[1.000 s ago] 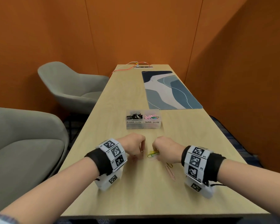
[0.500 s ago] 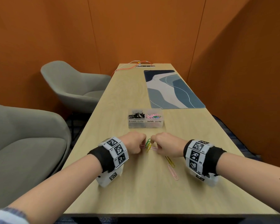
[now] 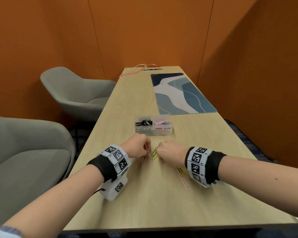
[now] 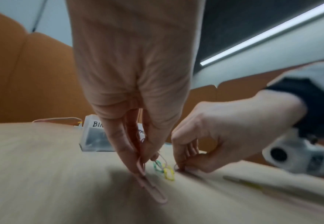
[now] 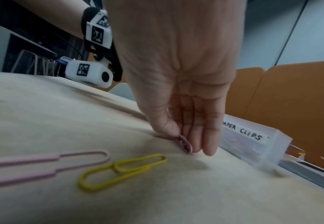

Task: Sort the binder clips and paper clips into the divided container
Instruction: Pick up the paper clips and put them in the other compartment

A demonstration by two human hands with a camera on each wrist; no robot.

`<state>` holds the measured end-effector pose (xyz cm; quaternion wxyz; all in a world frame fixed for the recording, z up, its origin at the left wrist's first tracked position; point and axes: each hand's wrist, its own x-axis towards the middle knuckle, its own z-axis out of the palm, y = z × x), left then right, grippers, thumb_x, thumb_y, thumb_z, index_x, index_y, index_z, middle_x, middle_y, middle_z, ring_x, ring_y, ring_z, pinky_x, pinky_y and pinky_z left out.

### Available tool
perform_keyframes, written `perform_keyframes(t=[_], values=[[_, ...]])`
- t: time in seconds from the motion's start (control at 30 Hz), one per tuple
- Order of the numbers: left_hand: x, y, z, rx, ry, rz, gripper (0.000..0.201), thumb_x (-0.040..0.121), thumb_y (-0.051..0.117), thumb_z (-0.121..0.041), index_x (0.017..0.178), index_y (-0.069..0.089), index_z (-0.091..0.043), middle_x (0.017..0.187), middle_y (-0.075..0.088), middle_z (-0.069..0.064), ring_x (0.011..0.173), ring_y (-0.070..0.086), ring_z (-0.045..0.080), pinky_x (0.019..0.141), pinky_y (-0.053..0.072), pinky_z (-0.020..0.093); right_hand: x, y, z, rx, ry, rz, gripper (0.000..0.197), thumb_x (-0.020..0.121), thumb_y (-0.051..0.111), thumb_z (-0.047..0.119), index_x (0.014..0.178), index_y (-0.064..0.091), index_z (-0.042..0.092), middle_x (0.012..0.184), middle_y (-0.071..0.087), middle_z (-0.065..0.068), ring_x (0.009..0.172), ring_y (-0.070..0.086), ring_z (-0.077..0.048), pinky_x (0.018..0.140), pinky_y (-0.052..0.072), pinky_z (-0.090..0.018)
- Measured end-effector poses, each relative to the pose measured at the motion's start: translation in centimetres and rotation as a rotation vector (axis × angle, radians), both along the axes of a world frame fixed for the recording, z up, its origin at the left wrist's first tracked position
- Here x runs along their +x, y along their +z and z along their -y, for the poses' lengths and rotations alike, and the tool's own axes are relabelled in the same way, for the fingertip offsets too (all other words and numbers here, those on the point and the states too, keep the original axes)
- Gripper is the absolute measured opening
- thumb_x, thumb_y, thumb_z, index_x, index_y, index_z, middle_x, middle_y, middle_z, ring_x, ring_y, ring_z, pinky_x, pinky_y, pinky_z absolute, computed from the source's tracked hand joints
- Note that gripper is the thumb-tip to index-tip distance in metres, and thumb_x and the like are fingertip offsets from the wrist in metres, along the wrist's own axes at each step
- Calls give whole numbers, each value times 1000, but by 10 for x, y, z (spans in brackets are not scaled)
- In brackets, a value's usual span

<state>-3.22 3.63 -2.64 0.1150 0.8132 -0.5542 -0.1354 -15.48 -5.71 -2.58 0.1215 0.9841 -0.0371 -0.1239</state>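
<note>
Head view shows most of the sorting as done: in the divided container [image 3: 153, 129] on the table [image 3: 162, 208], the left compartment labelled for binder clips is filled with black binder clips [image 3: 143, 122], and the right compartment holds coloured paper clips [image 3: 162, 123]. Left loose on the near table are only paper clips, as far as can be seen. Going left to right, the left hand [image 3: 136, 147] is seen with its fingers curled down, pinching a long pink paper clip [image 4: 153, 191] whose far end is lifted while its near end lies on the wood. Just right of it, a green paper clip [image 4: 157, 166] and a small yellow paper clip [image 4: 168, 174] lie between the two hands. The right hand [image 3: 170, 152] is closed in a pinch on a small pinkish paper clip [image 5: 185, 144], though blur makes the exact grip hard to judge. Near the right wrist, a large yellow paper clip [image 5: 122, 171] and another large pink paper clip [image 5: 42, 165] lie untouched. Compared with half a second earlier, the hands are drawn a little apart, so the green and yellow clips between them are more exposed, and the left hand's pink clip is now seen trailing toward the near edge.
</note>
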Motion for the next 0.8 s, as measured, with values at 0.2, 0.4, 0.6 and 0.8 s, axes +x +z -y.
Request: perform_keyframes(t=[0.2,0.4,0.6,0.8], values=[[-4,-5,16,-77,30,-47,12,77,64,-4,84,73,-8,92,75,7,84,65,17,72,47,21,3,25,46,316,-365,68,27,86,43,13,95,62,-3,94,69,-19,85,66,-34,68,51,-33],[-18,-14,29,-34,-5,55,9,80,64,-6,86,70,-3,94,72,14,89,66,27,67,45,25,37,55,88,632,-552,462,23,94,44,10,106,61,2,90,66,-12,81,65,-29,65,56,-34],[-21,-16,34,-19,32,137,17,82,53,-1,88,68,-4,100,70,15,95,64,32,68,39,25,23,53,76,475,-445,455,25,89,48,13,110,62,11,114,65,-10,103,60,-26,89,50,-37],[-19,-11,38,51,36,133,17,82,52,0,90,65,-6,104,66,16,99,62,33,72,43,30,-47,34,18,313,-334,-70,38,85,59,34,108,63,4,109,66,-14,101,60,-31,82,48,-33]])
